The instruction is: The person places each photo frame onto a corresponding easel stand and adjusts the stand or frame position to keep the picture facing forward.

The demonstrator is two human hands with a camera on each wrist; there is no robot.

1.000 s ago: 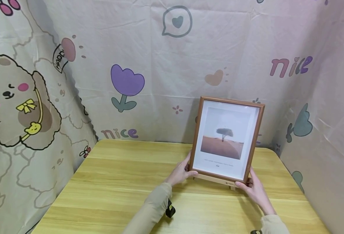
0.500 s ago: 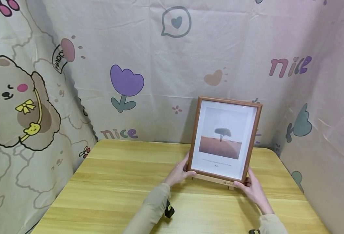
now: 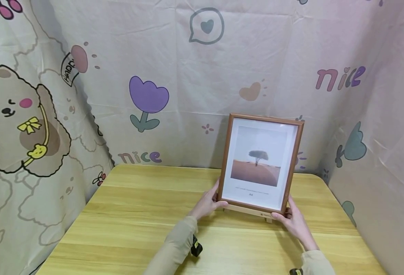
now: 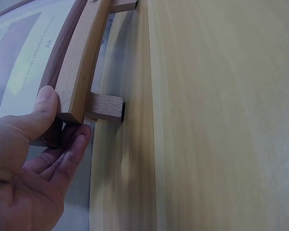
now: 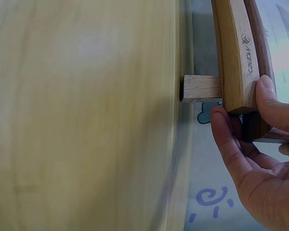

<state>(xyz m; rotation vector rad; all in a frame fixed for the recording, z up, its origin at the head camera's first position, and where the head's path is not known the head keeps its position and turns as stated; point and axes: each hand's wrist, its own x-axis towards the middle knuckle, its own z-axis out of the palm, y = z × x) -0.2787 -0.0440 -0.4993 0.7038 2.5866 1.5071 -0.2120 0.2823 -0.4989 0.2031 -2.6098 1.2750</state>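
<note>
A brown wooden picture frame (image 3: 258, 162) with a print of a tree leans back on a small pale wooden easel (image 3: 244, 209). The left hand (image 3: 206, 203) grips the frame's lower left corner. In the left wrist view its thumb (image 4: 47, 98) lies on the front of the frame, with fingers curled behind and below. At the lower right corner, the right hand (image 3: 295, 222) holds the frame the same way. The right wrist view shows a fingertip by the underside of the easel's ledge (image 5: 238, 57). The easel's short feet (image 4: 106, 106) stick out beneath it; its back is hidden.
A wood-grain table (image 3: 136, 214) carries the easel. Behind and at both sides hangs a patterned cloth (image 3: 188, 88). Dark devices (image 3: 196, 246) are strapped at both wrists.
The frame and the easel have shifted slightly to the left together, with both hands keeping hold of the lower corners.
</note>
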